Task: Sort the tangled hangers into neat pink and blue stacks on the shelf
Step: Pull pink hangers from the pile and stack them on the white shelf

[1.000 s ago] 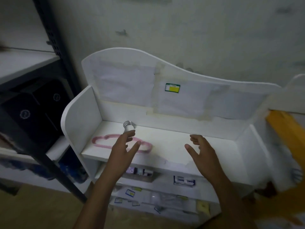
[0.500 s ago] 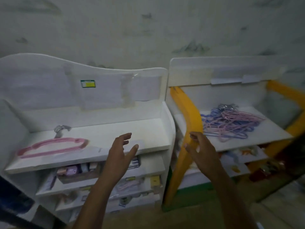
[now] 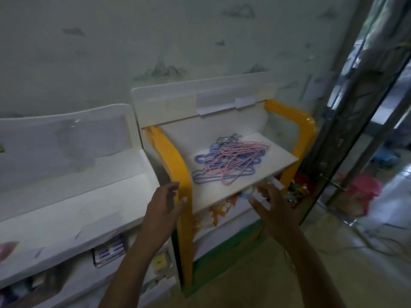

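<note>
A tangled heap of pink and blue hangers (image 3: 230, 162) lies on the top board of the yellow-framed shelf (image 3: 282, 161), with their metal hooks bunched at the back. My left hand (image 3: 163, 206) hovers open in front of the yellow left post, holding nothing. Open too, my right hand (image 3: 272, 206) hangs just below the board's front edge, a short way from the heap. On the white shelf (image 3: 93, 210) to the left, only a pink blur (image 3: 6, 248) shows at the frame's left edge; I cannot tell what that blur is.
The yellow post (image 3: 181, 174) stands between the two shelves. Lower boards hold small packets and cards (image 3: 109, 254). A metal-framed glass door (image 3: 355, 121) is at the right, with red items (image 3: 360, 190) on the floor behind it.
The view has swung right from the white shelf to the yellow-framed one. Both hands, still holding nothing, have travelled with it and now sit close to the tangled heap.
</note>
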